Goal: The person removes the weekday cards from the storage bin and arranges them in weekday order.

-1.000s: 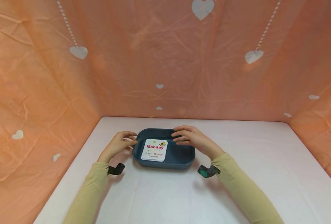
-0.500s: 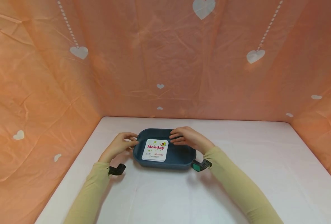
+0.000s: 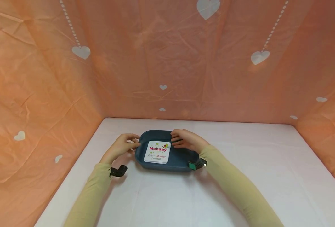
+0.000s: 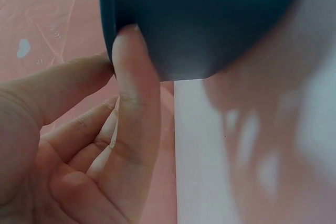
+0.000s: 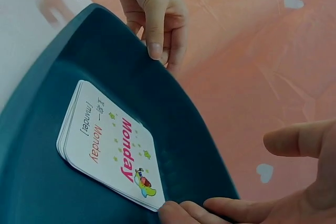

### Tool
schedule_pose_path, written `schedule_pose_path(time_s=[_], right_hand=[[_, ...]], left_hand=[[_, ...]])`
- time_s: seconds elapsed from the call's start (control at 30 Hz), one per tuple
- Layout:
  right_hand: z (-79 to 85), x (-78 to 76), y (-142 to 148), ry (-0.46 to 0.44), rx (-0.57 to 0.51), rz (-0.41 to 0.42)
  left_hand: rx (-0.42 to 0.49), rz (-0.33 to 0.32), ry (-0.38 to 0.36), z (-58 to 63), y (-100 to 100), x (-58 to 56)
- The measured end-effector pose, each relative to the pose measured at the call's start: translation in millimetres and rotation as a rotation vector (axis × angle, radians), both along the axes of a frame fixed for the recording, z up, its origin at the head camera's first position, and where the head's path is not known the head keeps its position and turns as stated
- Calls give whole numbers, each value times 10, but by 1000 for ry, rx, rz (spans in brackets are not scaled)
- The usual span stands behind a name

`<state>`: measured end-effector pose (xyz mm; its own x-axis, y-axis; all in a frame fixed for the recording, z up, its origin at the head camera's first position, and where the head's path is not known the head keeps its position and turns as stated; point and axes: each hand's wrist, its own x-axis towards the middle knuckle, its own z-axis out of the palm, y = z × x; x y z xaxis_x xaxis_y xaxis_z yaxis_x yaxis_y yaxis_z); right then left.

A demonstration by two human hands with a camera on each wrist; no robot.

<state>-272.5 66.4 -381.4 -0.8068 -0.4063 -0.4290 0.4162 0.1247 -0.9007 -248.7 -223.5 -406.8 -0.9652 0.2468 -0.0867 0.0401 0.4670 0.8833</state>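
Observation:
A dark blue oblong tray [image 3: 181, 160] with rounded corners stands on the white table. In its left half lies a small stack of white square cards [image 3: 157, 153], the top one printed "Monday" with stars and a little cartoon figure. My left hand [image 3: 122, 147] pinches the tray's left rim; in the left wrist view the thumb and a finger [image 4: 134, 72] sit on either side of the wall. Over the tray, my right hand [image 3: 188, 140] reaches in from the right. The right wrist view has its fingertips [image 5: 176, 213] at a corner of the card stack, the thumb [image 5: 294, 140] held apart.
The white tabletop [image 3: 161, 201] extends around the tray. Orange cloth [image 3: 184, 78] with pale hearts encloses it at the back and both sides. Both wrists wear black straps; the right one, with a green patch [image 3: 192, 166], overlaps the tray's near right corner.
My right hand has moved left and slightly down over the tray, its fingertips now at the cards. The left hand keeps its pinch on the rim, and the tray stays in place.

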Motion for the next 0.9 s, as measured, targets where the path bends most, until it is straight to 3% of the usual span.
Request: schedule_pose_path(time_s=[0.4,0.9], right_hand=[[-131,-58,-87,-39,66,-24],[-173,-44,-242,-111,47,-23]], left_hand=[[-29,6,0,0,-3,12],[-17,-5,6,-5,-8,2]])
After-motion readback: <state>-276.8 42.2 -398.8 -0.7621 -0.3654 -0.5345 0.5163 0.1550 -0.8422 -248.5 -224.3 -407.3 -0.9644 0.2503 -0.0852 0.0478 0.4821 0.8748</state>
